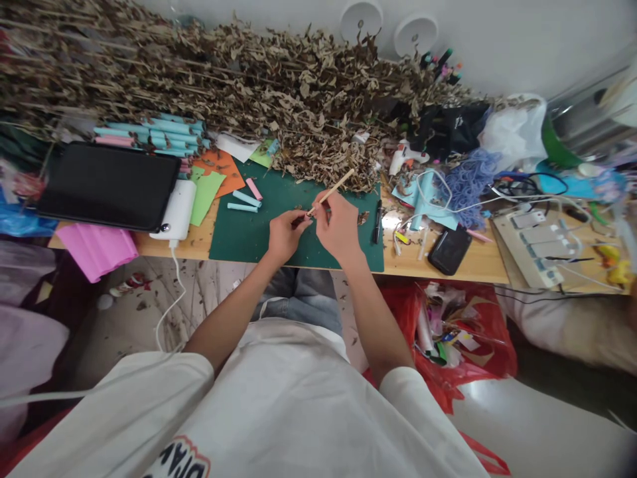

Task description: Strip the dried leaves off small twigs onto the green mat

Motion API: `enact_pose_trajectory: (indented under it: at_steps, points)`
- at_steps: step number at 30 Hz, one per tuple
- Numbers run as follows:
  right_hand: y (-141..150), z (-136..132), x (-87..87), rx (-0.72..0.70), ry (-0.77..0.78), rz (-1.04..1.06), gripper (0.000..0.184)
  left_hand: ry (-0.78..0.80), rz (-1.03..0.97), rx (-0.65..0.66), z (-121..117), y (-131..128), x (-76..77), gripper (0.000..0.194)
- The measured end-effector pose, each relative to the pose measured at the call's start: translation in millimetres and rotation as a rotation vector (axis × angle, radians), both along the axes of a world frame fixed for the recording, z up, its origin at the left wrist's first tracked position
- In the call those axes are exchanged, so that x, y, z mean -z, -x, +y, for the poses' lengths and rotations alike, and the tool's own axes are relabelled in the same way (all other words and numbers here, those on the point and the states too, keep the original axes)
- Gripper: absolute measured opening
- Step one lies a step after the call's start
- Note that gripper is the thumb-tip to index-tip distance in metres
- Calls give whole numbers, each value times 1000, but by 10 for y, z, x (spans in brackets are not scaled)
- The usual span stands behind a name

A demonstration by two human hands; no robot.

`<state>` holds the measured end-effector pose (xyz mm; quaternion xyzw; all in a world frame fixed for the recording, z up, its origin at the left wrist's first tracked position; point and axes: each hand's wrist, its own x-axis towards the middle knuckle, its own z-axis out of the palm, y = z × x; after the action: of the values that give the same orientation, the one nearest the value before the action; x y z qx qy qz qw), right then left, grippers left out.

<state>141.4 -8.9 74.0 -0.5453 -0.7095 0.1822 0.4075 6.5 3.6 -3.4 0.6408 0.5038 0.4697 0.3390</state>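
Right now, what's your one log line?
right hand: holds thin stick; left hand: fingers at stick's end; green mat: under both hands; black pen: mat's edge

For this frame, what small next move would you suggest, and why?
Probably a slight turn of the thin stick by the right hand, with the left hand steady. The right grips the stick, whose lower end meets the left's fingertips, close together over the green mat. What sits at that end is too small to tell.
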Motion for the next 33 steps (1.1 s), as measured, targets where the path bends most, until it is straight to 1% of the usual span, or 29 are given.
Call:
enact_pose_trajectory:
  at_steps: [6,11,15,22,28,30,33]
  points:
    - [21,38,-5,-25,-10,-11,15,-4,12,2,0,14,-14,12]
    - [-34,-43,-97,39,-65,103,19,-19,45,-9,4,4,-2,9]
    - [-46,-84,-128,17,-71,140,20,-19,32,-1,7,3,6,10]
    - [-49,-110,-51,96,-65,129,24,-31,48,-8,7,4,2,9]
    - [-39,-60,75,64,-33,85,23,14,-5,-13,4,-2,6,10]
    - [-24,-36,80,47,-35,49,20,16,-3,-14,1,-2,-6,10]
    - [3,3,34,-2,-56,-2,15,12,4,-18,0,0,-26,11]
